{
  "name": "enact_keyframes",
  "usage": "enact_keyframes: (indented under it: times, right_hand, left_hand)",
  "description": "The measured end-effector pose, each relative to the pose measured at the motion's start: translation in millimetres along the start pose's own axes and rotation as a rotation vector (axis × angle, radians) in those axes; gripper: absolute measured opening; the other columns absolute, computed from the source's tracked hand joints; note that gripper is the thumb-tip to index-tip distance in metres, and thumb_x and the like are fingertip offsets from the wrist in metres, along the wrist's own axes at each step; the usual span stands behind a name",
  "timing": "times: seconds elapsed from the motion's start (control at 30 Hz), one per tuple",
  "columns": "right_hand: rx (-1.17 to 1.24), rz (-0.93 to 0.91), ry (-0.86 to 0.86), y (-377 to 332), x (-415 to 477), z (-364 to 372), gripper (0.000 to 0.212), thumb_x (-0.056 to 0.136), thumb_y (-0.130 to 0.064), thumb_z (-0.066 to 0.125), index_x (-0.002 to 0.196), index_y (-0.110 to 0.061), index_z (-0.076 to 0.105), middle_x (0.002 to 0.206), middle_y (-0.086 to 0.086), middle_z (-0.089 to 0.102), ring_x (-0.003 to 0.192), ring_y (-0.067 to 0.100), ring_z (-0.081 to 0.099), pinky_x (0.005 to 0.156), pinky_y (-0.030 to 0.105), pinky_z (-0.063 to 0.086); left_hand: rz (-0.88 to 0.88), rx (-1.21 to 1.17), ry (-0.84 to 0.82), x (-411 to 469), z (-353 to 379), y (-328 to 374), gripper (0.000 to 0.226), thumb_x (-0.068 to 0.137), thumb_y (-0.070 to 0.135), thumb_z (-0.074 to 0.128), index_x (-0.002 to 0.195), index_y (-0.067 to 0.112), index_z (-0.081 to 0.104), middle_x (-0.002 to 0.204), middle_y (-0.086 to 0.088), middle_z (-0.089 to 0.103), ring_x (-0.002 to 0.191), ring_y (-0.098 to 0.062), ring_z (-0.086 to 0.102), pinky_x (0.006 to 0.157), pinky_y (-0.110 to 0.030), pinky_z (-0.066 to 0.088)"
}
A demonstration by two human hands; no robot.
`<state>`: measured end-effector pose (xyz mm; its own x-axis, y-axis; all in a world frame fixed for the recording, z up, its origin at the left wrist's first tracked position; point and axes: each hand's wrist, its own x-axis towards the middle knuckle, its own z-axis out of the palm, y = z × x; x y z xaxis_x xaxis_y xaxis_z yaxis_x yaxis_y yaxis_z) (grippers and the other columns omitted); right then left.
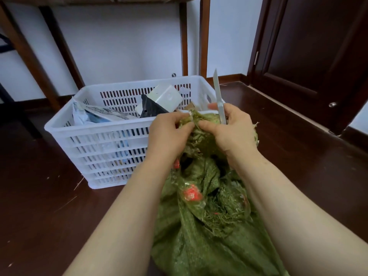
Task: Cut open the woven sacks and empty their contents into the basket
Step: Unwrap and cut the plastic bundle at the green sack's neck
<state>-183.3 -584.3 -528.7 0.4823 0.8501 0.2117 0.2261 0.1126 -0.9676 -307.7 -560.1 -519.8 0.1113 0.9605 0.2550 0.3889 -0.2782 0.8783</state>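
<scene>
A green woven sack (201, 232) stands in front of me on the dark floor, its top bunched up and frayed, with clear tape and red print on it. My left hand (166, 134) grips the bunched top from the left. My right hand (232, 130) holds a utility knife (219, 98) with its blade pointing up, and its fingers also pinch the sack's top. Just behind the sack stands a white slatted plastic basket (103, 140), holding a white box (165, 98), a black packet and some printed mailers.
Dark wooden floor (49, 206) lies all around, with loose fibres on it. Wooden table legs (185, 38) stand against the white wall behind the basket. A dark wooden door (310, 46) is at the right, with a floor stop near it.
</scene>
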Motion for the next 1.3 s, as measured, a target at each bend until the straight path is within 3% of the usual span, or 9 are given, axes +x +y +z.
enact_keyframes:
  times: [0.13, 0.33, 0.53, 0.77, 0.87, 0.93, 1.07, 1.13, 1.3]
  right_hand:
    - [-0.008, 0.038, -0.03, 1, -3, -5, 0.02, 0.067, -0.014, 0.084, 0.079, -0.022, 0.07, 0.079, 0.004, 0.073, 0.075, 0.021, 0.07, 0.077, 0.041, 0.058]
    - [-0.173, -0.046, -0.121, -2, -23, 17, 0.025, 0.075, -0.019, 0.078, 0.058, -0.026, 0.06, 0.059, -0.008, 0.062, 0.065, 0.018, 0.063, 0.076, 0.044, 0.056]
    - [-0.189, -0.033, -0.197, -1, -44, 26, 0.02, 0.074, -0.017, 0.079, 0.062, -0.022, 0.064, 0.067, 0.0, 0.068, 0.073, 0.023, 0.068, 0.077, 0.046, 0.056]
    - [-0.307, 0.005, -0.287, -8, -55, 23, 0.015, 0.076, -0.02, 0.078, 0.066, -0.018, 0.067, 0.068, -0.002, 0.068, 0.071, 0.019, 0.065, 0.077, 0.042, 0.055]
    - [-0.462, 0.015, -0.376, -27, -51, 13, 0.015, 0.077, -0.023, 0.077, 0.067, -0.02, 0.066, 0.065, -0.006, 0.064, 0.064, 0.014, 0.061, 0.072, 0.034, 0.054]
    - [-0.569, 0.004, -0.419, -52, -41, -4, 0.01, 0.078, -0.023, 0.076, 0.073, -0.021, 0.068, 0.066, -0.006, 0.067, 0.066, 0.013, 0.063, 0.073, 0.031, 0.053]
    - [-0.5, -0.101, -0.275, -96, -25, -37, 0.004, 0.08, -0.019, 0.073, 0.08, -0.017, 0.07, 0.054, -0.004, 0.069, 0.058, 0.006, 0.067, 0.06, 0.025, 0.051]
    - [-0.393, -0.162, -0.179, -97, -20, -33, 0.012, 0.078, -0.022, 0.074, 0.07, -0.014, 0.07, 0.055, -0.002, 0.069, 0.058, 0.012, 0.066, 0.065, 0.035, 0.056]
    - [-0.595, -0.012, -0.324, -61, -17, -13, 0.037, 0.06, -0.046, 0.086, 0.074, -0.019, 0.064, 0.071, -0.008, 0.065, 0.07, 0.014, 0.066, 0.069, 0.031, 0.055]
  left_hand:
    - [-0.005, -0.084, 0.003, -3, 0, -3, 0.016, 0.087, 0.031, 0.068, 0.074, 0.024, 0.075, 0.078, -0.011, 0.073, 0.08, -0.029, 0.07, 0.079, -0.047, 0.057]
    - [-0.456, -0.508, 0.291, 13, 7, -36, 0.027, 0.087, 0.023, 0.067, 0.066, 0.007, 0.062, 0.078, -0.019, 0.066, 0.077, -0.03, 0.065, 0.083, -0.055, 0.055]
    - [-0.766, -0.84, 0.39, 21, -1, -59, 0.011, 0.081, -0.002, 0.066, 0.089, 0.002, 0.059, 0.088, -0.017, 0.068, 0.074, -0.028, 0.067, 0.075, -0.049, 0.057]
    - [-0.964, -0.989, 0.408, 24, -2, -93, 0.041, 0.074, 0.003, 0.064, 0.115, 0.006, 0.063, 0.093, -0.013, 0.074, 0.079, -0.031, 0.072, 0.068, -0.061, 0.055]
    - [-0.784, -0.924, 0.487, 16, -8, -67, 0.008, 0.085, 0.006, 0.064, 0.079, 0.003, 0.059, 0.078, -0.01, 0.067, 0.069, -0.023, 0.064, 0.075, -0.044, 0.055]
    - [-0.54, -0.711, 0.513, 19, -13, -54, 0.032, 0.087, 0.023, 0.067, 0.063, 0.008, 0.052, 0.072, -0.012, 0.059, 0.069, -0.02, 0.057, 0.078, -0.041, 0.053]
    - [-0.253, -0.559, 0.42, 20, -23, -31, 0.04, 0.086, 0.041, 0.065, 0.073, 0.004, 0.068, 0.076, -0.017, 0.064, 0.069, -0.022, 0.058, 0.079, -0.043, 0.055]
    - [-0.19, -0.51, 0.363, 18, -18, -20, 0.038, 0.089, 0.04, 0.062, 0.07, 0.008, 0.067, 0.077, -0.02, 0.065, 0.07, -0.026, 0.06, 0.078, -0.044, 0.054]
    - [-0.155, -0.504, 0.241, 14, -10, -3, 0.05, 0.092, 0.042, 0.058, 0.086, -0.007, 0.066, 0.081, -0.018, 0.064, 0.073, -0.027, 0.059, 0.082, -0.056, 0.051]
